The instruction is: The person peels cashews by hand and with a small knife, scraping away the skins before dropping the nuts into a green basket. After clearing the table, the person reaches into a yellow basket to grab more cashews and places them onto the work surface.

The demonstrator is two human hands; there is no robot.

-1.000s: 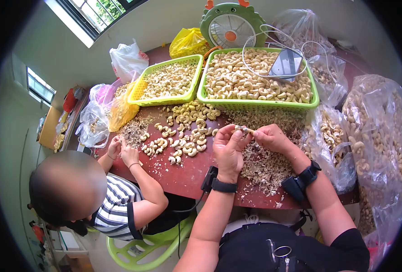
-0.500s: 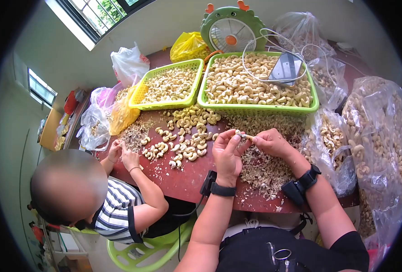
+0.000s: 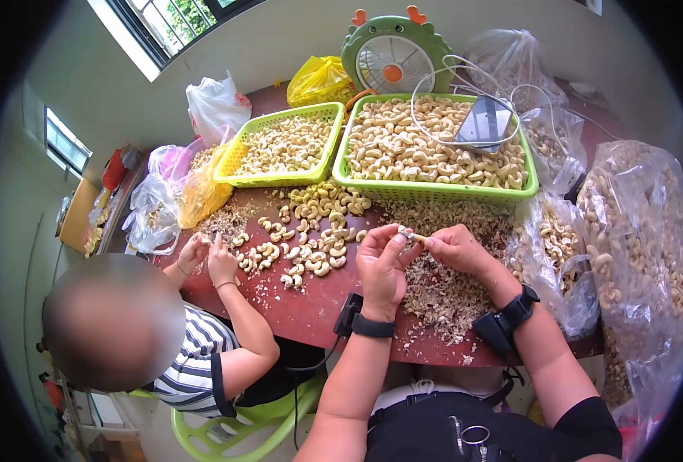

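A reddish-brown table (image 3: 311, 308) stretched before me in a pale-walled room, with a barred window (image 3: 184, 23) at the upper left. Loose cashews (image 3: 330, 250) lay scattered over the middle of the table, and flaky husks (image 3: 445, 300) were heaped in front of me. Behind them stood two green baskets full of cashews: a smaller basket (image 3: 280, 180) on the left and a larger basket (image 3: 434, 189) on the right, with a phone (image 3: 484, 123) and a white cable lying on its nuts. A green fan (image 3: 391, 73) stood behind, and clear bags (image 3: 638, 231) of nuts crowded the right side. On my left sat another person in a striped top (image 3: 197, 358), both hands raised at the table edge.

My own hands met above the husk heap. My right hand (image 3: 457, 248) was clamped on a slim, tan-handled tool (image 3: 420, 238). Its long axis ran crosswise in front of me, the handle end at my right fingers, the tip pointing left and slightly away from me. My left hand (image 3: 382, 266) was pinched on a small pale piece (image 3: 403, 230) at that tip; its exact shape was too small to tell.
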